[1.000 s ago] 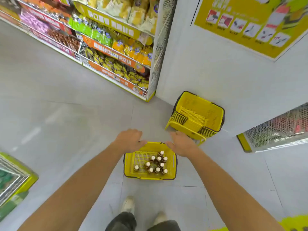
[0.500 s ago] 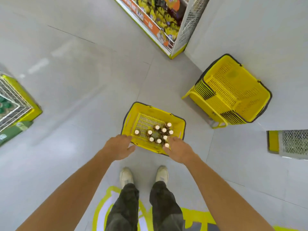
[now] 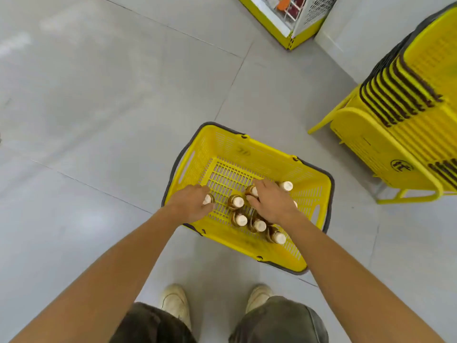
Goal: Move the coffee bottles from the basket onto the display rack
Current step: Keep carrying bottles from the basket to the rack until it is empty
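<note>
— Where were the coffee bottles?

— Upright in the yellow basket, brown with pale caps, clustered under and just behind the right hand's fingers. One lone bottle stood apart at the left-hand side.

— And the hands?

— Both were down inside the basket. The left hand had its fingers curled round the lone bottle, whose cap showed at the fingertips. The right hand lay over the cluster, thumb and forefinger either side of one bottle's neck. Whether they had closed on it, I could not tell.

— What did the basket sit on?

— A grey tiled floor, smooth and faintly glossy, with thin joint lines. The open mesh bottom of the basket lay ahead of both sets of fingers.

— What about the room?

— A shop aisle. Well to the right of the fingers stood a stack of yellow baskets with dark handles. Far ahead was the yellow-trimmed corner of a shelf unit. Behind the fingers were pale shoes and dark trouser legs.
</note>
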`<control>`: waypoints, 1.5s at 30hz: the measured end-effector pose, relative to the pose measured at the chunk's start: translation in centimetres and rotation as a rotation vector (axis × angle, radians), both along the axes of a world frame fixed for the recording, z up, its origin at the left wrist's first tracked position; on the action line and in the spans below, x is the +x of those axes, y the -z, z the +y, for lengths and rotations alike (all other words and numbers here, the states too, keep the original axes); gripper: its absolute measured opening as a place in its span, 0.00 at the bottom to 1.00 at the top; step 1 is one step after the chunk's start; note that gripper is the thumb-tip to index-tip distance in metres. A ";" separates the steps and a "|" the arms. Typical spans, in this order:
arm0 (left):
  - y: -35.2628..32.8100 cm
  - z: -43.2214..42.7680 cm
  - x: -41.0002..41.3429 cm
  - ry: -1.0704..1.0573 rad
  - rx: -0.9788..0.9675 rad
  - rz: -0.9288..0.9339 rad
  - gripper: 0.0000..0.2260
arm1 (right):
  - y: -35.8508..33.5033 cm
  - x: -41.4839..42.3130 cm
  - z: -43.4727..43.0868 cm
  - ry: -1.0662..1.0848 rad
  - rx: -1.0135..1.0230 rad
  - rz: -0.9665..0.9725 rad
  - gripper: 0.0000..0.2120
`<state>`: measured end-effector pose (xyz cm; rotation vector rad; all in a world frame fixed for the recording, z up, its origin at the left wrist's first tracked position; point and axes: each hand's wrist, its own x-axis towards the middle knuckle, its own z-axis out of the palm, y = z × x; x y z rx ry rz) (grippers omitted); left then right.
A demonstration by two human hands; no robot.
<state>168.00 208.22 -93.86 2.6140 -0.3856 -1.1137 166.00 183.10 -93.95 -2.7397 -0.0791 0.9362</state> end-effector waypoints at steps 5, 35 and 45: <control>10.1 0.3 0.6 -0.011 -0.063 -0.044 0.19 | 8.5 1.2 -1.5 -0.050 -0.018 -0.078 0.29; -73.2 20.0 -1.2 -0.449 -0.416 -0.461 0.10 | -76.0 8.7 22.6 -0.500 0.302 -0.338 0.17; -86.9 42.6 -8.7 -0.895 -0.512 -0.764 0.14 | -89.7 6.6 46.6 -0.544 0.665 -0.553 0.14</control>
